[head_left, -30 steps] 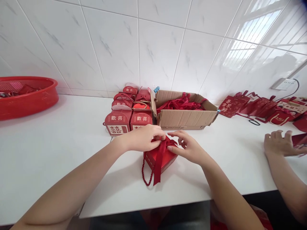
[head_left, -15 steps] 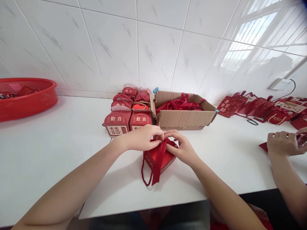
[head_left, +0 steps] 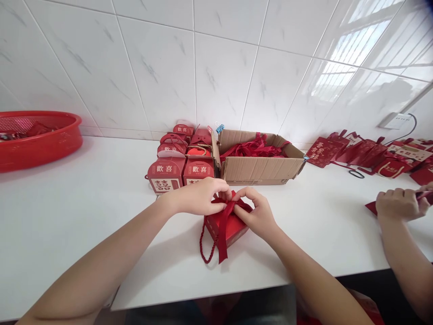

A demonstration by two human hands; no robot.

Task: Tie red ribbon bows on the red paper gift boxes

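Observation:
A red gift box (head_left: 233,228) lies on the white table in front of me, a twisted red cord handle (head_left: 202,246) looping from its left side. Dark red ribbon (head_left: 223,239) is tied in a bow on top, one tail hanging over the front. My left hand (head_left: 203,197) pinches the bow's left side, its fingertips partly hidden. From the right, my right hand (head_left: 255,210) grips the other loop between thumb and fingers, close to the knot.
Behind the gift box stands a cardboard box (head_left: 260,170) of red ribbons. Several red printed boxes (head_left: 165,174) stand left of it. A red plastic basket (head_left: 40,149) is far left. At right are red bags (head_left: 324,149) and another person's hand (head_left: 399,205).
Both my hands have shifted slightly around the bow, my right hand a little rightward. The ribbon's knot looks narrower, and the front tail hangs a bit differently. The other person's hand has turned slightly.

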